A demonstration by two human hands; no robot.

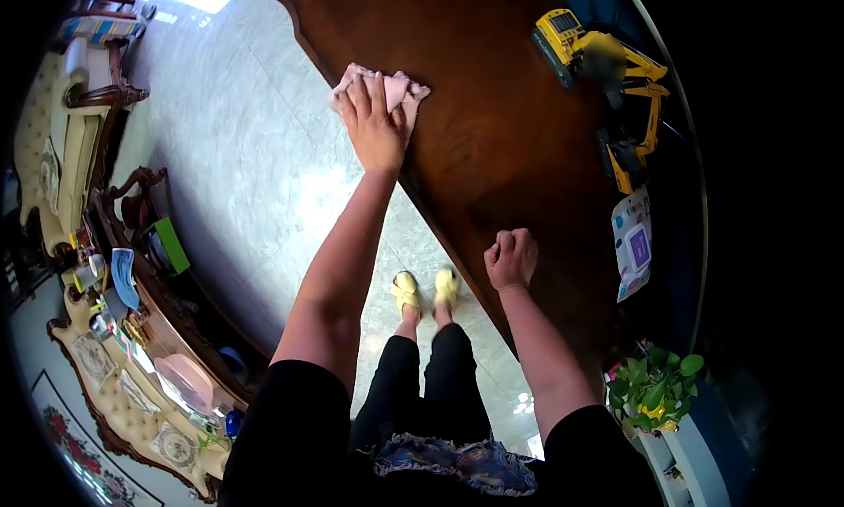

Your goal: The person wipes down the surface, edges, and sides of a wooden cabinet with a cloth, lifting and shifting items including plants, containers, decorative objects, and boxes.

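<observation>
The work with the pink cloth (400, 87) looks under way: it lies on the left edge of the table (479, 146) surface, seeming to reach just past it, beneath the left hand (373, 127). How much of the surface is done, and how much is left, I cannot tell; the brown top shines unevenly, with no clear boundary. The cloth is soft, bunched and creased. The left fingers lie slightly apart over it; the right hand (512, 259) is curled, fingers together, near the same edge. A toy excavator (556, 37) and wipes packet (635, 245) sit toward the right edge.
</observation>
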